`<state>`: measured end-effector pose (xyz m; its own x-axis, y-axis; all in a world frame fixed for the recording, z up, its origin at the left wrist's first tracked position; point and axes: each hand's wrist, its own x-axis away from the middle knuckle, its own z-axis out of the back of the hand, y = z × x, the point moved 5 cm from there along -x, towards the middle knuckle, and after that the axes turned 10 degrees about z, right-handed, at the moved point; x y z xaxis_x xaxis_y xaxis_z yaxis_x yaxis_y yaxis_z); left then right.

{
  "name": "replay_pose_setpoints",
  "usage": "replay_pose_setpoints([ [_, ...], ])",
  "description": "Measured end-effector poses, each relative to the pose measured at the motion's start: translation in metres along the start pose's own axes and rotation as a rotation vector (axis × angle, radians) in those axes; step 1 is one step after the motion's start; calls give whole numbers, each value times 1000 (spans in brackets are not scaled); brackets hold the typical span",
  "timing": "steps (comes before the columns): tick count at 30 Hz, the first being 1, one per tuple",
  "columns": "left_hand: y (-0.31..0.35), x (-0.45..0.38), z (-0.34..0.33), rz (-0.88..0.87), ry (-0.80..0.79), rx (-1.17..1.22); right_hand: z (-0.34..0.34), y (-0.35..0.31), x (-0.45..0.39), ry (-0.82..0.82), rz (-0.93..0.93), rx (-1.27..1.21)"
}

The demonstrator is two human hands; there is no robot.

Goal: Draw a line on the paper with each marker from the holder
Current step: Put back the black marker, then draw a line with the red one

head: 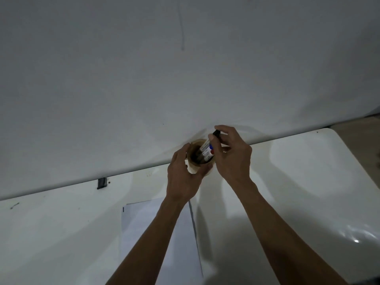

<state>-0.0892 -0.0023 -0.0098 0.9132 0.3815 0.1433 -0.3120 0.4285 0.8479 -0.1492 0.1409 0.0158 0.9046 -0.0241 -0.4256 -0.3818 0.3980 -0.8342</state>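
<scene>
A tan round holder [196, 168] stands at the far edge of the white table, against the wall. My left hand [182, 177] wraps around its left side. My right hand [231, 155] pinches a black-capped marker [212, 137] by its top end; the marker leans in the holder's mouth. Two more markers with a red and a blue end [210, 151] stand inside the holder. A white sheet of paper [144, 223] lies nearer me, partly under my left forearm, with a short dark stroke at its upper left corner.
The white table [308, 182] is glossy and ends in a rounded corner at the right. A grey-white wall [164, 68] rises right behind the holder. A small dark clip [101, 183] sits at the table's back edge on the left.
</scene>
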Motion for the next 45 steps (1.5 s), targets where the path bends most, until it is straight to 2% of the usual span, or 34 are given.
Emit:
replay_pose_setpoints([
  [9,-8,-3,-4,-10,14,82,-10,7,4,-29,-37,73],
  [15,-7,-3,-2,-6,11,98,9,10,21,39,-200,11],
  [24,-4,1,0,-11,-17,163,5,12,31,65,-189,-14],
  [28,-1,2,1,14,-16,165,19,2,23,122,-205,-55],
  [32,-5,0,-2,50,-35,140,42,-17,9,249,-247,-213],
  [35,-17,0,-1,112,-97,59,56,-40,0,303,-166,-323],
  [38,-24,10,17,160,-75,-45,58,-55,1,225,-95,-372],
  [42,-24,38,59,191,99,7,40,-56,29,24,-242,-326],
  [45,-17,59,87,189,96,118,15,-63,64,-195,-301,-279],
])
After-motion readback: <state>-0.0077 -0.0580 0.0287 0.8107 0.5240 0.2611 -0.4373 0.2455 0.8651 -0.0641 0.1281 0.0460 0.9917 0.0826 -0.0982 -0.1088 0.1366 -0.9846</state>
